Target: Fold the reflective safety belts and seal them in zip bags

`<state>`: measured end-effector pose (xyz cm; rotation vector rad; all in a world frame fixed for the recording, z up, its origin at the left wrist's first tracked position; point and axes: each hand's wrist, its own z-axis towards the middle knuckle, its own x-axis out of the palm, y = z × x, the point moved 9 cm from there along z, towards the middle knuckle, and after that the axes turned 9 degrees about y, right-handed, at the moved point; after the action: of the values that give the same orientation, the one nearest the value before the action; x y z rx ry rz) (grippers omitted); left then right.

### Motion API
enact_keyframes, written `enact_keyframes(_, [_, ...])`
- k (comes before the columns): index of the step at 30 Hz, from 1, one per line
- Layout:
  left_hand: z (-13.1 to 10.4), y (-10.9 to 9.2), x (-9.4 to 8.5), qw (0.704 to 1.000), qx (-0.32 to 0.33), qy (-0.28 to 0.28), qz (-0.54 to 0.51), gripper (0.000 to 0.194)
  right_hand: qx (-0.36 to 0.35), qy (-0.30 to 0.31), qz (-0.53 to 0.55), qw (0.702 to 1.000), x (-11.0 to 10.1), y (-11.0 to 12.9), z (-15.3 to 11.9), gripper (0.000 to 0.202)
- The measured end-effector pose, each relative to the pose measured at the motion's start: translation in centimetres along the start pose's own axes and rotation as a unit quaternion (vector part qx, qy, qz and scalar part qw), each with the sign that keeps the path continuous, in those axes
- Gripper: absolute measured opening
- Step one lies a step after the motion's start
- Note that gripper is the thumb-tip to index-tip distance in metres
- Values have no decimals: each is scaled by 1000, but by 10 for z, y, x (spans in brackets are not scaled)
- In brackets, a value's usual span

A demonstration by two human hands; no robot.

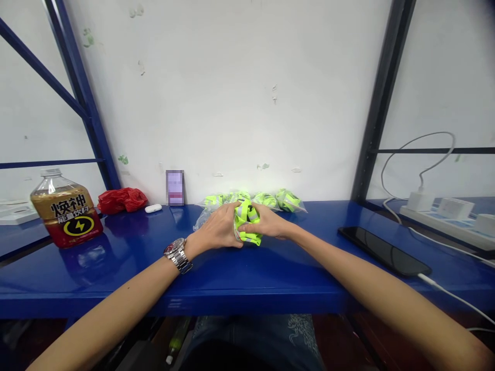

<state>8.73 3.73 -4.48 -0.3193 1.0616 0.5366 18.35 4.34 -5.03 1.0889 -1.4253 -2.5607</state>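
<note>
Between my two hands, just above the blue table, is a bunched neon-yellow reflective strap (247, 215) with silver-grey stripes. My left hand (218, 226), with a metal watch on its wrist, is closed round the bundle's left side. On the right side, my right hand (266, 220) grips it with the thumb laid across the front. Clear plastic (200, 220) shows beside my left hand, partly hidden by it. Behind my hands, several similar neon-yellow bundles (288, 200) in clear bags lie in a row near the wall.
On the blue table (147, 257), a large drink bottle (67, 211), a red plastic bag (121, 200), a white earphone case (153, 208) and an upright phone (175, 188) stand left. A black phone (384, 251) with a white cable and a power strip (441, 221) lie right.
</note>
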Motion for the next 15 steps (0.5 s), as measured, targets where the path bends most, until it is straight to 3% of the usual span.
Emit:
enact_keyframes(6, [0, -23, -2, 996, 54, -22, 60, 117, 106, -75, -85, 988, 4, -14, -1, 68])
enact_keyframes(15, [-1, -32, 0, 989, 92, -36, 112, 111, 89, -114, -194, 970, 15, -13, 1, 48])
